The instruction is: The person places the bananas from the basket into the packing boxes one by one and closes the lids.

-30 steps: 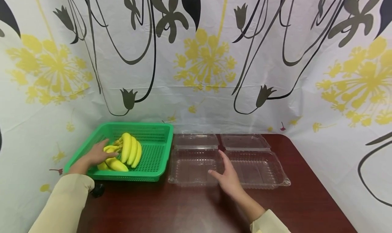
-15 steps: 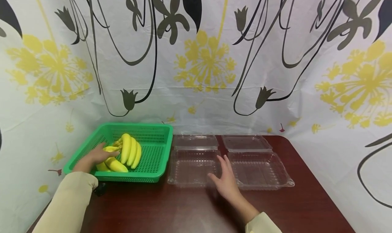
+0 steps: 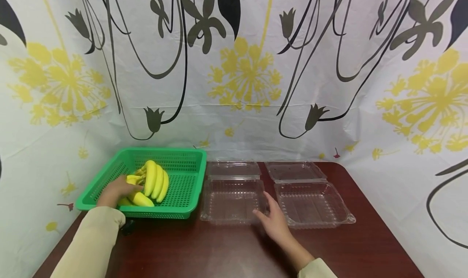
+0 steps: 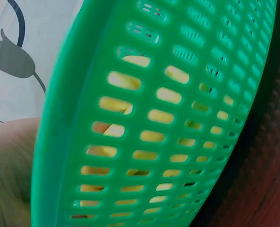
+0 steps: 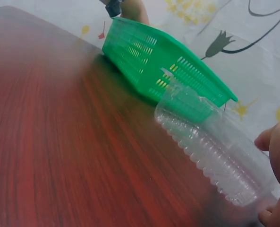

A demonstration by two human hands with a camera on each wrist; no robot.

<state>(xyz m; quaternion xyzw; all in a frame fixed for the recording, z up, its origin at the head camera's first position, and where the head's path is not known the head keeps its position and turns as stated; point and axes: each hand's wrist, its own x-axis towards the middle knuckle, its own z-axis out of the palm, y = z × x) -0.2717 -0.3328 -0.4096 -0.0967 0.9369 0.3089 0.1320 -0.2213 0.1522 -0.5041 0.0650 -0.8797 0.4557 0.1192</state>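
Note:
A green slotted basket (image 3: 183, 209) holds yellow bananas; one bunch (image 3: 157, 180) stands toward its middle, and another bunch (image 3: 140, 198) lies at its left. My left hand (image 3: 116, 190) reaches over the basket's near left side and grips the left bunch; its fingertips are mostly hidden. In the left wrist view, the basket wall (image 4: 144, 118) covers most of that hand. My right hand (image 3: 276, 221) is between two clear plastic clamshell containers, the left one (image 3: 234, 200) and the right one (image 3: 314, 205). Its fingers are extended by the left container's right edge, thumb apart.
Both containers have their lids folded back, the left lid (image 3: 234, 169) and the right lid (image 3: 296, 171), toward the patterned curtain (image 3: 234, 135). Everything stands on a dark red wooden table (image 3: 190, 245). The curtain also closes in both sides.
My left hand has lowered and moved right, its fingers going down around the left banana bunch. The right container has shifted right, and my right hand has moved slightly right and down beside it.

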